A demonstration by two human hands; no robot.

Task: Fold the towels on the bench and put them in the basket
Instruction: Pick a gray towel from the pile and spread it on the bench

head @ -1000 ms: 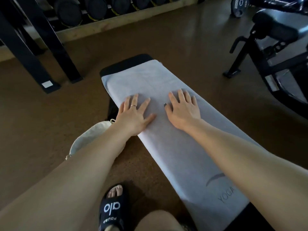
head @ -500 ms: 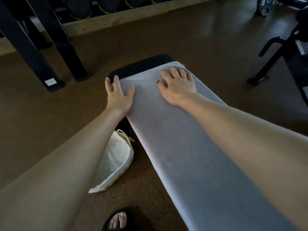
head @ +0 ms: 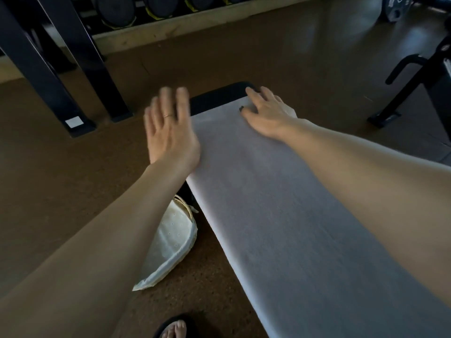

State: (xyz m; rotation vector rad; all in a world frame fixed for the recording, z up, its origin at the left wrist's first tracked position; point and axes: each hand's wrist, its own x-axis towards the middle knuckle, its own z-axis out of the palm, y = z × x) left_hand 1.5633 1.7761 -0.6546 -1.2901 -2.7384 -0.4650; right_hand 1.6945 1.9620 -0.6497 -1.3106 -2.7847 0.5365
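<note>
A long light-grey towel [head: 280, 215] lies flat along the black bench [head: 217, 96], whose far end shows bare beyond the towel. My right hand [head: 267, 113] lies on the towel's far right corner, fingers spread and reaching onto the bench end. My left hand [head: 170, 125] is at the towel's far left edge with straight fingers, blurred by motion, its heel touching the towel edge. A cream-white fabric basket [head: 168, 242] lies on the floor beside the bench, below my left forearm.
Black rack legs [head: 80, 69] stand on the brown floor at the left. Dumbbells [head: 151, 8] line a wooden ledge at the back. Another black machine's frame [head: 415, 76] stands at the right. My sandalled foot [head: 174, 328] is at the bottom edge.
Both hands slid along the towel from its middle to its far end. My left hand moved off to the towel's left edge and is lifting.
</note>
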